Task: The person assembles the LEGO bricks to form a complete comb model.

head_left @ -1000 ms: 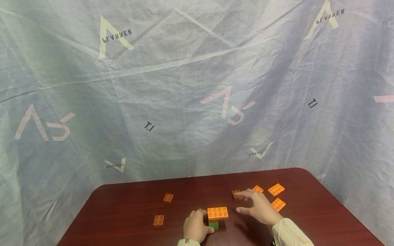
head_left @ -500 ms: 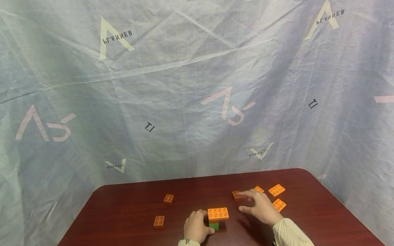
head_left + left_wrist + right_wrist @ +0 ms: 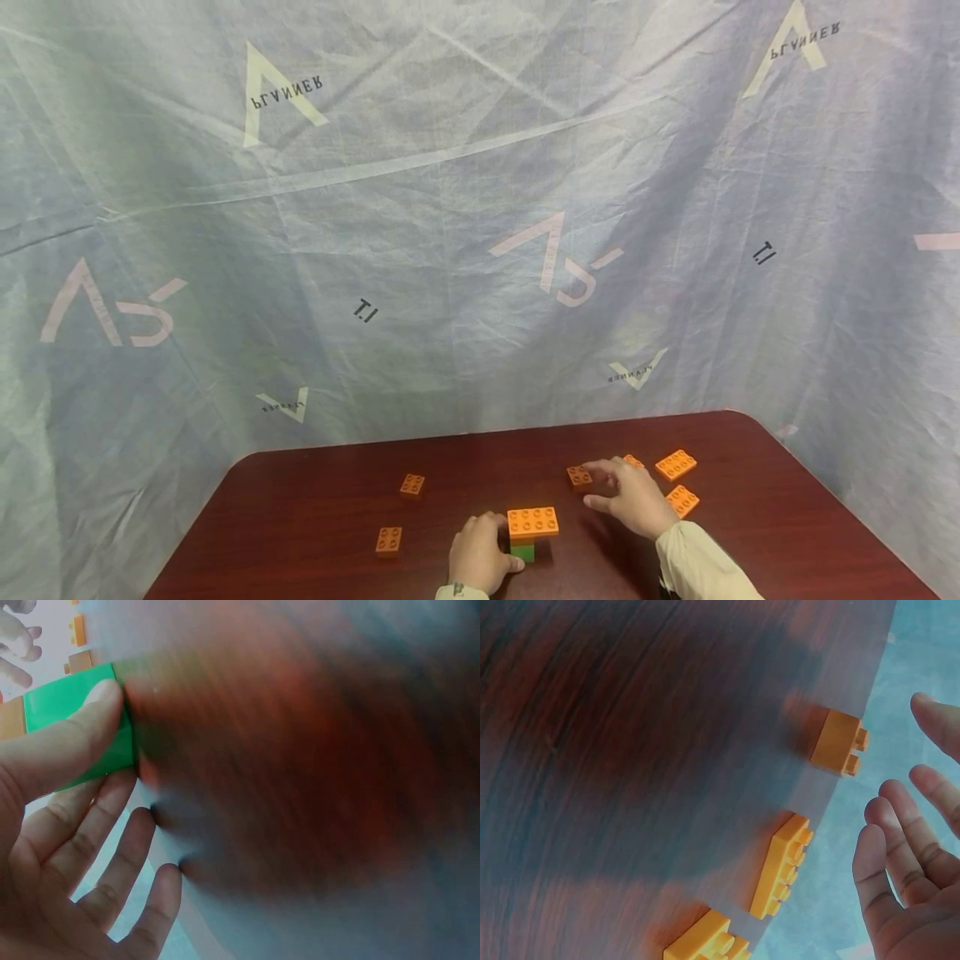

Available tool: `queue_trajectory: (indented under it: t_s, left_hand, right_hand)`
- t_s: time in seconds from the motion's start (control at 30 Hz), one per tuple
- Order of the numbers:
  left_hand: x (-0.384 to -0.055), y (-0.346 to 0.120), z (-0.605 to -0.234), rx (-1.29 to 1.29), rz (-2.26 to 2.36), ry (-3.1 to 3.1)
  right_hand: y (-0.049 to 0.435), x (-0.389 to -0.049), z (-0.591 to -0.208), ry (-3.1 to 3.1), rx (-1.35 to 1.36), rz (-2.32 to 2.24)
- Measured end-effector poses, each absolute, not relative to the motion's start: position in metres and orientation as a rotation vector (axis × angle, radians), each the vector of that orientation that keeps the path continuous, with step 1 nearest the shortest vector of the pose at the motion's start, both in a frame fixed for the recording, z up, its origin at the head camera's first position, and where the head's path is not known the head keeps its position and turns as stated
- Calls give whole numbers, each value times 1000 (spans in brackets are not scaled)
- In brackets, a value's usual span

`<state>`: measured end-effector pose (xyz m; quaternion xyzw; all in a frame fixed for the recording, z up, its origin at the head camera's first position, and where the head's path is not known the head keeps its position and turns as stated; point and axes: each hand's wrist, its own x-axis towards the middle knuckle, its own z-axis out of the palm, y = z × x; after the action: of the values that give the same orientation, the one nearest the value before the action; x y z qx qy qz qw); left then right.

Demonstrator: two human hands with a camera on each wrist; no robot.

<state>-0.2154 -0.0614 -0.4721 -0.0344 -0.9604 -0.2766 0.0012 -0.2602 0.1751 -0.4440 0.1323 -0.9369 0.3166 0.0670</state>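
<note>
In the head view my left hand (image 3: 478, 554) grips the green block (image 3: 522, 552) at the foot of a small stack. An orange eight-stud brick (image 3: 532, 521) tops the stack and overhangs to the right. The left wrist view shows my thumb (image 3: 101, 712) across the face of the green block (image 3: 56, 701), fingers behind it and a tan-orange brick (image 3: 10, 720) adjoining. My right hand (image 3: 633, 500) hovers with relaxed, parted fingers and holds nothing. Its fingertips overlap the edge of a darker orange four-stud brick (image 3: 578, 477); the right wrist view shows that brick (image 3: 835, 742) apart from the fingers.
Two darker orange four-stud bricks, a far one (image 3: 412, 485) and a nearer one (image 3: 388, 540), lie on the left of the dark red table (image 3: 300, 500). Orange bricks (image 3: 677, 464) (image 3: 683, 500) lie beyond the right hand, one partly hidden. A printed grey cloth (image 3: 450, 250) hangs behind.
My right hand has shifted slightly right, so more of the four-stud brick shows beside its fingertips. My left hand keeps its grip on the green block.
</note>
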Motion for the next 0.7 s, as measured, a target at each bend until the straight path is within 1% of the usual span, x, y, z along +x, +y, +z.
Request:
queue_trajectory:
  t_s: [0.5,0.7]
  left_hand:
    - [-215,-62,-473,-118,-873,-3004]
    - [-216,-62,-473,-113,-879,-3004]
  right_hand:
    - [170,-272,-449,-2836,307,978]
    - [167,-276,-452,-2846,313,945]
